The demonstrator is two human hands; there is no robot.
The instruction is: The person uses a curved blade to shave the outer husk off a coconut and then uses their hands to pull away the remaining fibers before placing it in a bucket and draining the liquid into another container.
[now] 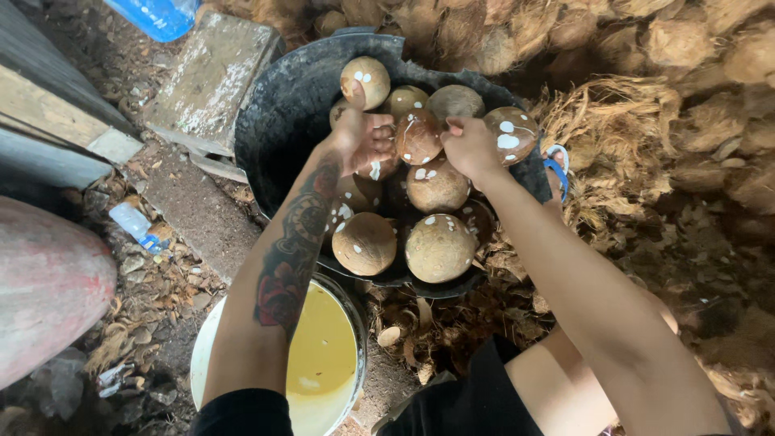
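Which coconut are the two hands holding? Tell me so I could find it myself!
Find the big black tub heaped with brown husked coconuts. Near the middle of the heap, the left hand and right hand meet around one coconut. It is darker and redder than the pale ones around it, with white patches, and it is the only one gripped between both hands.

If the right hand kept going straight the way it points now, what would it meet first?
The right hand points away from the person and slightly left, already at the coconut held between both hands. Going on, it would likely press into that coconut first, then the other coconuts behind it in the black tub; depth is unclear.
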